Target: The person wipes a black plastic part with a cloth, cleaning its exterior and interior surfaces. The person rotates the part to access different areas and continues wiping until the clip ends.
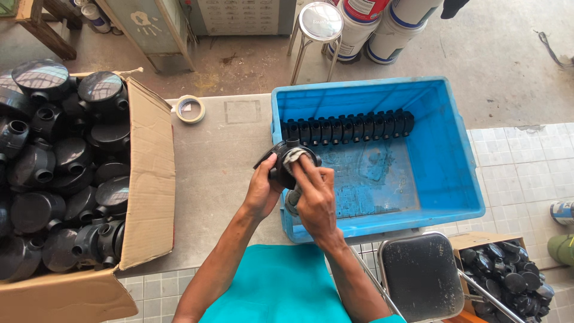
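Gripping the round black junction box (281, 164) from its left side, the left hand (261, 190) has its fingers curled around the rim and holds the piece up over the near-left corner of the blue crate (454, 179). The right hand (315, 200) comes in from the other side, fingers pressed flat on a grey cloth (294, 157) that sits right on the face of the box, with more of the cloth trailing down under the palm. So both hands are closed on something: left on the box, right on the rag. The box sits between the two hands, touching both, a little nearer the left palm, which carries it. One short spout (292, 142) of the fitting points away from the person, toward the far wall of the crate, so its open face is turned up toward the rubbing hand.

Straight ahead of the hands, inside the crate, a neat row of black fittings (348, 127) runs left to right along the far wall, its near end just beyond the held box. Off to the person's left, well apart across the grey tabletop (221, 149), an open cardboard carton (149, 179) is heaped with more black boxes. A roll of tape (190, 109) lies on the table between carton and crate. A black-seated chair (421, 275) stands at the lower right.
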